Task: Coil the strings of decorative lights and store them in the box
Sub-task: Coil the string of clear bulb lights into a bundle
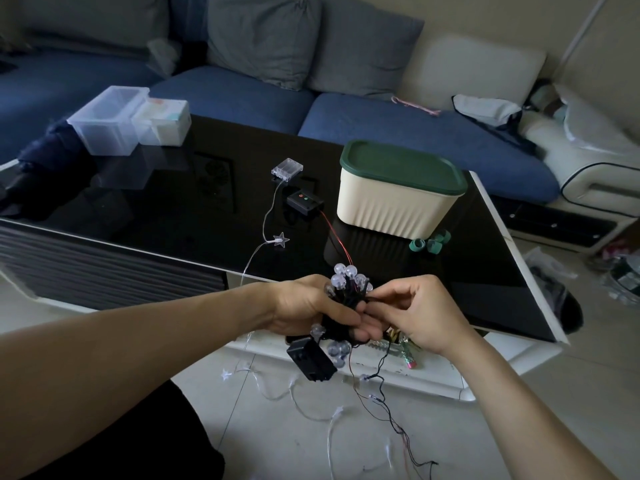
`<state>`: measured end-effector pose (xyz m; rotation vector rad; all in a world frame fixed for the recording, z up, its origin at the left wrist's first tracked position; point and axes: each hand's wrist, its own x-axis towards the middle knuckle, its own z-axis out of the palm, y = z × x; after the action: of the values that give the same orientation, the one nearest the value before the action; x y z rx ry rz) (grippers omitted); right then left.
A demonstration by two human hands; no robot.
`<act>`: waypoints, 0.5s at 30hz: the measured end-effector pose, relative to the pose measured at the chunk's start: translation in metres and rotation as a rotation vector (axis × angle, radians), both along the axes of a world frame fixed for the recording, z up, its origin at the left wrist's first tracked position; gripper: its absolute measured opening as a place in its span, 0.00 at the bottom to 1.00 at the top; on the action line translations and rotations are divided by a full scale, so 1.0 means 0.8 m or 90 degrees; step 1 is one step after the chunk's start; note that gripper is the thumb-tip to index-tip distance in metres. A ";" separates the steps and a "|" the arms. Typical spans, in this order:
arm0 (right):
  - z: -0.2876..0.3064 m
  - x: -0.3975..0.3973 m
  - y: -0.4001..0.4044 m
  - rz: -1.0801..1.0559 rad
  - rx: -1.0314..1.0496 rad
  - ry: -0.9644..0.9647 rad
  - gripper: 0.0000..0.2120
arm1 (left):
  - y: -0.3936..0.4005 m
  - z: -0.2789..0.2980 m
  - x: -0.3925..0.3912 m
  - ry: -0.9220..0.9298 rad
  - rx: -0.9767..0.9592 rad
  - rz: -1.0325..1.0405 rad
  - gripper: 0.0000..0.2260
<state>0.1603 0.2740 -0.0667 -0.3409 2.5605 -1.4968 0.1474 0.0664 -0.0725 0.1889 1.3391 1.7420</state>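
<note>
- Head view: my left hand (313, 311) grips a coiled bundle of globe lights (348, 284) just in front of the desk (173, 209) edge, a black battery pack (311, 360) hanging below it.
- My right hand (412, 311) pinches the bundle's dark wire beside the left fingers.
- The loose tail trails to the floor (294, 438).
- The cream box (398, 195), green lid on, stands on the desk.
- A star light string (280, 240) runs from a clear battery case (286, 169) off the desk edge.
</note>
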 end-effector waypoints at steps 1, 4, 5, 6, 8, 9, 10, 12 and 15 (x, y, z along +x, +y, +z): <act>0.000 0.000 -0.001 -0.001 0.004 0.012 0.11 | 0.001 0.000 0.001 -0.004 0.012 0.012 0.09; 0.003 0.003 -0.002 -0.005 -0.015 0.014 0.10 | 0.001 0.000 -0.001 0.020 0.000 0.014 0.07; 0.005 0.004 -0.002 -0.001 -0.026 -0.001 0.08 | 0.000 -0.001 -0.003 0.019 -0.015 -0.003 0.07; 0.007 0.005 -0.001 0.007 -0.031 -0.019 0.07 | -0.002 -0.001 -0.005 0.012 -0.032 -0.029 0.07; 0.011 0.008 0.001 0.026 -0.009 -0.053 0.08 | -0.005 0.000 -0.008 0.008 -0.057 -0.097 0.06; 0.013 0.009 0.002 0.031 0.015 -0.061 0.10 | -0.005 0.001 -0.008 0.013 -0.066 -0.126 0.05; 0.013 0.009 0.003 0.032 0.041 -0.063 0.13 | -0.005 0.002 -0.007 0.017 -0.074 -0.151 0.06; 0.011 0.008 0.005 0.033 0.073 -0.056 0.17 | -0.006 0.002 -0.006 0.021 -0.081 -0.188 0.07; 0.009 0.007 0.004 0.030 0.070 -0.051 0.18 | -0.007 0.004 -0.007 0.018 -0.087 -0.197 0.07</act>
<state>0.1656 0.2775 -0.0597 -0.3180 2.5418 -1.3194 0.1421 0.0607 -0.0697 0.3262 1.3642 1.3907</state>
